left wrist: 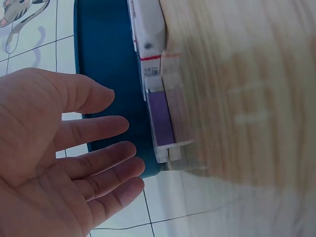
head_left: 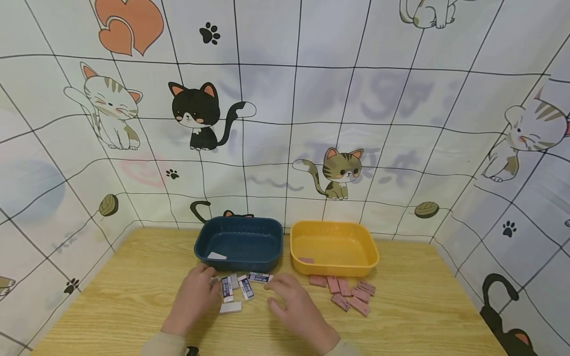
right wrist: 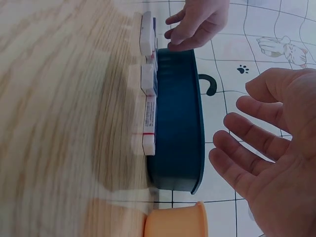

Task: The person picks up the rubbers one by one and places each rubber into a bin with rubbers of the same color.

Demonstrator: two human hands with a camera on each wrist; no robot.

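My left hand (head_left: 197, 291) is just left of a loose group of white erasers with blue-printed sleeves (head_left: 227, 289). In the left wrist view its fingers (left wrist: 106, 160) are extended and hold nothing. My right hand (head_left: 295, 305) is on the group's other side, its fingertips close to a sleeved eraser (head_left: 260, 277); whether they touch is unclear. The right wrist view shows those fingers (right wrist: 249, 145) loosely bent around nothing. One plain white face shows on an eraser (head_left: 230, 308) at the front. A white piece (head_left: 216, 255) lies inside the blue bin (head_left: 240, 264).
A yellow bin (head_left: 334, 269) stands right of the blue one, with a pink block (head_left: 306, 260) inside. Several pink blocks (head_left: 341, 302) lie before it on the wooden table (head_left: 414, 306). A cat-print sheet (head_left: 267, 143) rises behind and along both sides.
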